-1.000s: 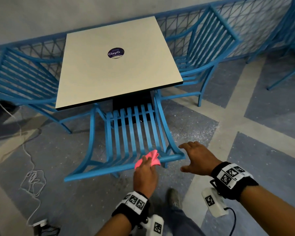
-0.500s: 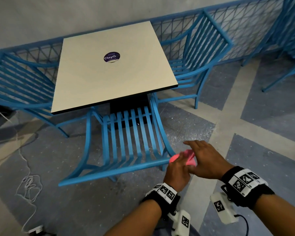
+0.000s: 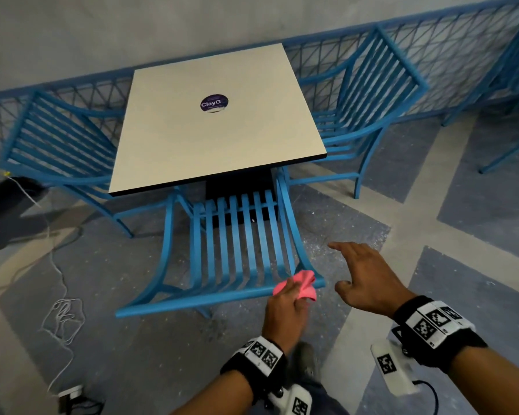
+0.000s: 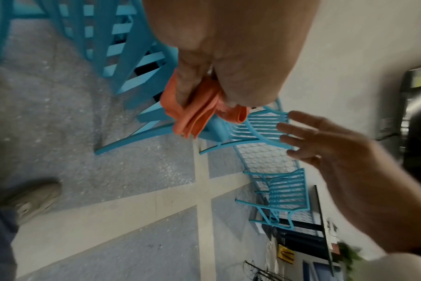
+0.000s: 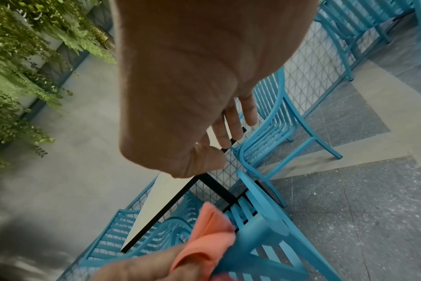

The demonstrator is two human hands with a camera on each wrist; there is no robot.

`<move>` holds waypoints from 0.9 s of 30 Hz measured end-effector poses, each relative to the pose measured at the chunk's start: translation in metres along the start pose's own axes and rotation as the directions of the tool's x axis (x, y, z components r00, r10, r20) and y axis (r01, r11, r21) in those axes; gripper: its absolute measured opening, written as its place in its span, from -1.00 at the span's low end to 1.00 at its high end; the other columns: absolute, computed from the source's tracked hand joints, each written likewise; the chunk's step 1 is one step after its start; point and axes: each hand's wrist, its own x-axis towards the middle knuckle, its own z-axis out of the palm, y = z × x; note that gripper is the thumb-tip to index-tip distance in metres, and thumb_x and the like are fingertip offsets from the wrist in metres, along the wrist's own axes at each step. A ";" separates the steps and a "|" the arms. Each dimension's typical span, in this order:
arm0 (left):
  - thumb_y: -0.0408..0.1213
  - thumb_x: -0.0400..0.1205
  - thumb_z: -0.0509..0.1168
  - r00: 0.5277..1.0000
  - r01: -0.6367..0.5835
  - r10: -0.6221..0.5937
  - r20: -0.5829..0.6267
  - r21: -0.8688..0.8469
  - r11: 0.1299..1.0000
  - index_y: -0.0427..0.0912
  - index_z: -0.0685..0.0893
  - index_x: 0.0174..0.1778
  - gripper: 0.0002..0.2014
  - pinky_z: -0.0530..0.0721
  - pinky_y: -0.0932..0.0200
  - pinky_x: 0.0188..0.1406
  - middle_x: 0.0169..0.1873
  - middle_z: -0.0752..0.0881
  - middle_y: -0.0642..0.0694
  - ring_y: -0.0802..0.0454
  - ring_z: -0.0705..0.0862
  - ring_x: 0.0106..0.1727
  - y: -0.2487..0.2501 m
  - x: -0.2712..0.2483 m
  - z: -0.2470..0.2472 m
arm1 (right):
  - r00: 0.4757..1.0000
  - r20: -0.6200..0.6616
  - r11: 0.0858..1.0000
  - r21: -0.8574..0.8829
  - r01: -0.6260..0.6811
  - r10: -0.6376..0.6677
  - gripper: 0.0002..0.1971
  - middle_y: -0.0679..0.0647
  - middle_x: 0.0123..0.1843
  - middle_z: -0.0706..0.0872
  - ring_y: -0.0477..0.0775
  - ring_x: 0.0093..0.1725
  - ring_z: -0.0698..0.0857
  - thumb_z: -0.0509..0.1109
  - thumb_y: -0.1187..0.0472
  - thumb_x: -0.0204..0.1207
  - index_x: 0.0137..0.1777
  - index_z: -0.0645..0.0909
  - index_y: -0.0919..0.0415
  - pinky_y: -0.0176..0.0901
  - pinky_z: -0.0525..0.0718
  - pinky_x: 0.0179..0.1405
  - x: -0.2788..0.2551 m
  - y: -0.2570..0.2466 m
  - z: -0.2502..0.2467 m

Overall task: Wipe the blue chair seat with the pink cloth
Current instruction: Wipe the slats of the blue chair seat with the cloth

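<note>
Left hand (image 3: 285, 307) gripped bunched pink cloth (image 3: 300, 284) at chair (image 3: 243, 244) top rail; right hand (image 3: 363, 277) spread, empty. Seat apparently unwiped; next: lower cloth onto slats.

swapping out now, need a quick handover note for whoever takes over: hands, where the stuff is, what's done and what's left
Left hand: grips the bunched pink cloth, which sits at the right end of the blue chair's top back rail.
Right hand: open, fingers spread, holding nothing, in the air to the right of the chair.
The chair is tucked partly under the table, its back towards the person.
Done: cloth in hand and at the chair.
Left: the seat wipe; no cloth on the seat slats.
</note>
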 end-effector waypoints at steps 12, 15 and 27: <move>-0.16 0.74 0.24 0.972 0.079 -0.056 0.230 -0.093 0.992 0.09 0.81 0.07 -0.79 0.66 0.27 -0.07 -0.13 0.83 0.02 0.14 0.76 -0.12 0.020 0.014 -0.049 | 0.994 -0.002 0.994 -0.018 0.105 -0.105 -0.29 0.07 0.44 0.62 0.17 0.37 0.54 0.44 0.24 0.31 0.52 0.46 -0.08 0.14 0.51 0.37 0.022 -0.030 0.000; -0.18 0.79 0.17 0.980 0.067 -0.071 0.186 0.025 0.997 0.00 0.75 0.10 -0.78 0.65 0.36 -0.13 -0.09 0.85 -0.06 0.05 0.82 -0.09 -0.001 -0.010 -0.121 | 0.991 0.024 0.990 -0.055 0.130 -0.129 -0.27 0.09 0.42 0.64 0.19 0.34 0.55 0.41 0.29 0.25 0.49 0.51 -0.09 0.14 0.54 0.33 0.033 -0.044 0.004; -0.04 0.61 0.10 0.889 0.356 -0.281 -0.361 0.162 0.920 -0.07 0.75 0.02 -0.65 0.48 0.11 -0.19 -0.26 0.77 -0.03 -0.12 0.77 -0.15 -0.177 -0.119 -0.368 | 0.899 0.198 0.899 -0.127 0.419 -0.391 -0.32 0.04 0.40 0.62 0.21 0.33 0.56 0.31 0.14 0.28 0.50 0.50 -0.11 0.14 0.59 0.30 0.082 -0.189 0.076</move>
